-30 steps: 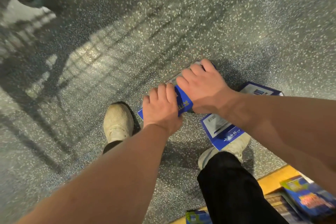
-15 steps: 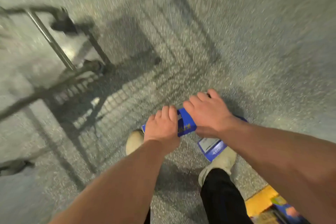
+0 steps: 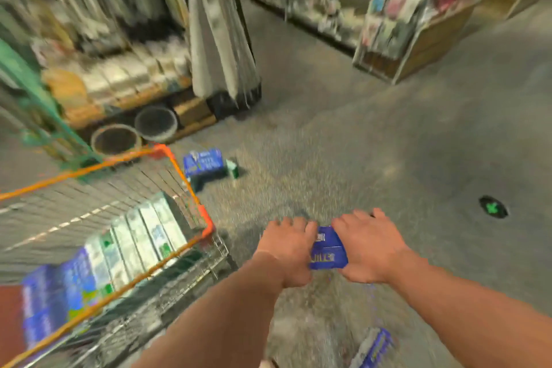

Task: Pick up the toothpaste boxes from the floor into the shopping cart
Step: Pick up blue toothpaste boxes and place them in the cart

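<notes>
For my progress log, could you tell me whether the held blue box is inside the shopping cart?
No, the left hand and right hand grip the blue box outside the shopping cart.

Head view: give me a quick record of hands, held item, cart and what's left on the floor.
held item: blue toothpaste box, right of the cart, not yet over it
left hand: grips its left end
right hand: grips its right end
cart load: rows of boxes inside
floor: blue box past the cart's far corner, small green box beside it; another blue box at the bottom edge
blur: heavy; print unreadable
</notes>
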Available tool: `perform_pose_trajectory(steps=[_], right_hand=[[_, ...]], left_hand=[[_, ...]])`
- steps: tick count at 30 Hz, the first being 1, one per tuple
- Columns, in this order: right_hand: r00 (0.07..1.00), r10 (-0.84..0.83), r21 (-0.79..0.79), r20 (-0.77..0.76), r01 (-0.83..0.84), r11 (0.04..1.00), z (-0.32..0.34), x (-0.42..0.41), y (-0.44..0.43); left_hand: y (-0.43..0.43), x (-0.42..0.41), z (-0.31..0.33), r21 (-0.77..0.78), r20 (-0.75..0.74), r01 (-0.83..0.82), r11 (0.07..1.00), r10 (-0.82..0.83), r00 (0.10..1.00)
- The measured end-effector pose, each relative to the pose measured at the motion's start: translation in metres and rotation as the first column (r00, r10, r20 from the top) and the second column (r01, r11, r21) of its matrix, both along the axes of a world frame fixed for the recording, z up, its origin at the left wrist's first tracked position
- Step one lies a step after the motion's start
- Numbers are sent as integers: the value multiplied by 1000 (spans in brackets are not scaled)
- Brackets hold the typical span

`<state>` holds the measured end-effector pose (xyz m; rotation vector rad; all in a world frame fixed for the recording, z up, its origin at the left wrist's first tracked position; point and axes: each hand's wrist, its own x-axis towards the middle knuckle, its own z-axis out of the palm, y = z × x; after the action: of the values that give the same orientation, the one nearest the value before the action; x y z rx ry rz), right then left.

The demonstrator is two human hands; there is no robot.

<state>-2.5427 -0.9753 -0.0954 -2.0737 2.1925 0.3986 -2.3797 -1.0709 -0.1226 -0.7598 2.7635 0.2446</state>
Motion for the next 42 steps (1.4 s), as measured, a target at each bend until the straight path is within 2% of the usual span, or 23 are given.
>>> perform_pose_trajectory(steps=[4, 9, 14, 19, 24, 30, 37, 42], right_hand=[[994, 37, -62, -106, -43, 997, 106, 37, -14], [993, 61, -179, -104, -79, 981, 189, 94, -19], [982, 171, -264, -76, -185, 947, 235, 165, -32], [979, 205, -286, -7, -199, 937, 247, 235, -57], [986, 163, -335, 36, -142, 932, 234, 292, -108], [980, -91, -271, 176, 137, 953, 177, 354, -181], [872, -418, -152, 256, 463, 873, 108, 392, -254], [799, -560, -137, 220, 594, 793, 65, 382, -301]], left_hand=[[-14, 38, 101, -122, -91, -9, 992, -2, 996], [-18, 100, 196, -262, -137, -37, 964, 1, 991], [-14, 184, 252, -298, -154, -120, 947, 76, 985], [-31, 257, 278, -336, -84, -151, 930, 130, 988], [-87, 308, 277, -343, -58, -149, 927, 138, 989], [-193, 341, 232, -336, 61, -4, 942, 26, 998], [-309, 338, 157, -291, 100, 258, 921, -238, 966], [-368, 310, 114, -277, 97, 397, 875, -385, 918]])
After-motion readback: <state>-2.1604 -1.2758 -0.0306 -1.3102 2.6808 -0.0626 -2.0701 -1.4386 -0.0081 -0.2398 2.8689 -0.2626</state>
